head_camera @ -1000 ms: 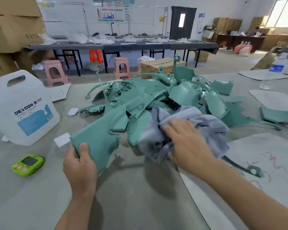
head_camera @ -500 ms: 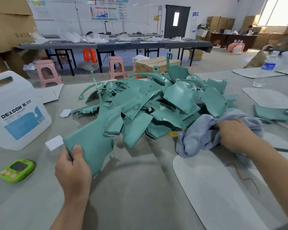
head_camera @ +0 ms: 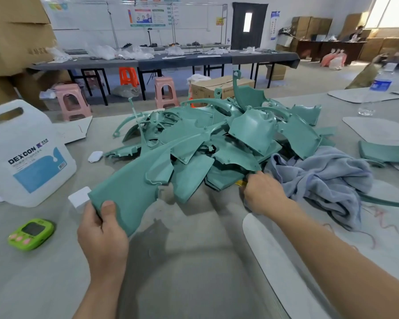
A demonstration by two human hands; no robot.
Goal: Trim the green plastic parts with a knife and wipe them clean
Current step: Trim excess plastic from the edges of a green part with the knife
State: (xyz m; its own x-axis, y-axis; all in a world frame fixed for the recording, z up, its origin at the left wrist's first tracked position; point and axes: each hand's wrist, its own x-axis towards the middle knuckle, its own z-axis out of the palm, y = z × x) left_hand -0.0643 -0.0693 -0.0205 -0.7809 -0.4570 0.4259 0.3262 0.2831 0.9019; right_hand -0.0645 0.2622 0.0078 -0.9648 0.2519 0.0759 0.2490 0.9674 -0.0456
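Gripping a green part [head_camera: 129, 192], left hand [head_camera: 101, 233] — right hand [head_camera: 264, 194] at the pile [head_camera: 251, 130], hold hidden, cloth [head_camera: 327, 178] beside.

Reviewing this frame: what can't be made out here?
- Head view: yellow object at the right hand lies mostly under the green pile; knife or not, unclear.
- Its grip: hidden by the hand's own back.
- Long green part: near corner covered by left hand.
- Jug label's small print: too small.
- Timer display: too small.

Bright daylight from the window [head_camera: 387, 10], soft shadows, wide-angle bending, blurred edges.
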